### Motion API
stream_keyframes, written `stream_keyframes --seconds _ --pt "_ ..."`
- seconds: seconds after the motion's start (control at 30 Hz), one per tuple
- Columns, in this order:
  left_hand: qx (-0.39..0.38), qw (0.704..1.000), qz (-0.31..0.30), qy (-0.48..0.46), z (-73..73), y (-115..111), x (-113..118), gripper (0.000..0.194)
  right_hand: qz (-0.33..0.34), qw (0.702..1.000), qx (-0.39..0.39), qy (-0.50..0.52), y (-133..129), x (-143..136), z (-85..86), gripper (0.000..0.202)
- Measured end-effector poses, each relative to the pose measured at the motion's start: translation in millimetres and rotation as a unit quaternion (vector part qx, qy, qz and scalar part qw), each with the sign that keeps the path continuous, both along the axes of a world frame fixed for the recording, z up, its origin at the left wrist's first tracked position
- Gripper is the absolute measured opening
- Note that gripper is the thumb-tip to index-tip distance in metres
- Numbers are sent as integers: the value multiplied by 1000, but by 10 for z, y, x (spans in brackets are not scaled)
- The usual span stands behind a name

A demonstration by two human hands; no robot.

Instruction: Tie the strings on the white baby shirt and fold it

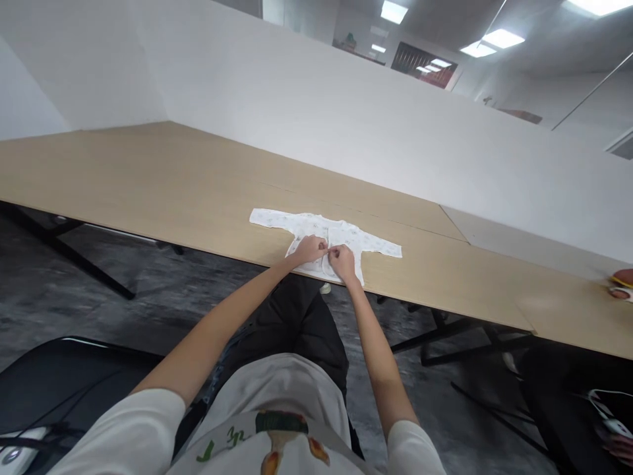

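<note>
A white partition [297,99] is set along the far side of a long, pale wood-toned table [148,178], by which the middle of the view is crossed. A black chair [93,379] is seen at lower left, below the table's level. On the table, at its near edge and directly before the person, a small white long-sleeved garment [343,232] with a faint scattered print is laid out flat; its sleeves are spread to either side, its neckline is turned toward the partition, and a front opening is shown down its middle. The lower front is partly covered by the left hand [310,249] and the right hand [343,261], which are placed close together at this opening. In each hand the grip is closed, the fingertips being pinched on the cloth; the exact part grasped is hidden by the fingers.
</note>
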State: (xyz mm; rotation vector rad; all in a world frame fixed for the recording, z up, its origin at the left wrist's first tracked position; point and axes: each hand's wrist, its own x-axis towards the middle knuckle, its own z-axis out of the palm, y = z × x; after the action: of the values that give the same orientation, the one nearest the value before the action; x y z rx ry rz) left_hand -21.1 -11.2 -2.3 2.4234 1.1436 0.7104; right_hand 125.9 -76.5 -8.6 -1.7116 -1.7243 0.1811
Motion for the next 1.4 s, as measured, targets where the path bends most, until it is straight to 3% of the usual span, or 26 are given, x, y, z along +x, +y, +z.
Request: stream_keyframes --seconds 0.3,0.53,0.9,1.07,1.27,1.4 --pt "-50 997 2 -60 -2 12 -33 27 -4 999 1 39 51 16 -32 10" --pt "-84 989 -37 -117 -35 31 -75 29 -13 997 -20 72 1 8 24 14" --pt "-68 991 -48 -105 -12 -11 -92 29 -18 995 -39 92 -25 -1 66 21" --pt "-56 993 -33 -95 -25 -3 -78 32 -21 996 -53 74 -12 -9 82 34" --pt "-63 994 -19 -86 -35 9 -52 41 -56 989 -137 17 339 37 322 42" --pt "-69 995 -1 -77 -22 2 -39 29 -107 979 -172 -35 685 -33 429 44"
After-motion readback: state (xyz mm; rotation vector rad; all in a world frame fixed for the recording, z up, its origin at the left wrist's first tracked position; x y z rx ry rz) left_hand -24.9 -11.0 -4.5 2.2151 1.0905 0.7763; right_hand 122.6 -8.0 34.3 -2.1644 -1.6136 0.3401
